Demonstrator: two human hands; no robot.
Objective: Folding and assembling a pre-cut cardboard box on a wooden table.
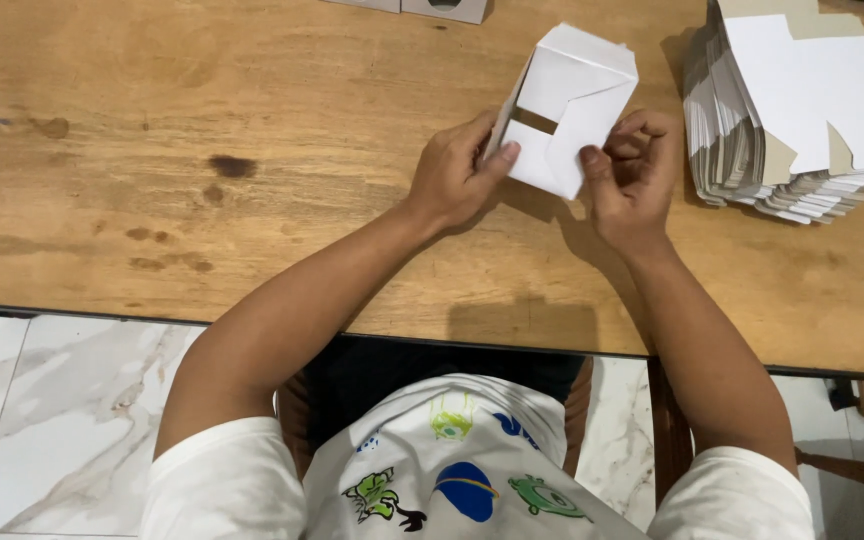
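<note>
A white cardboard box (572,95), partly folded with a flap gap showing brown inside, is held tilted above the wooden table (202,150). My left hand (452,175) grips its left side, thumb pressed on the front panel. Fingers of my right hand (632,170) pinch the box's lower right corner. Both hands hold the same box.
A thick stack of flat white box blanks (792,110) lies at the right of the table, close to my right hand. Two grey folded pieces (442,8) sit at the far edge. The table's near edge runs above a marble floor (42,400).
</note>
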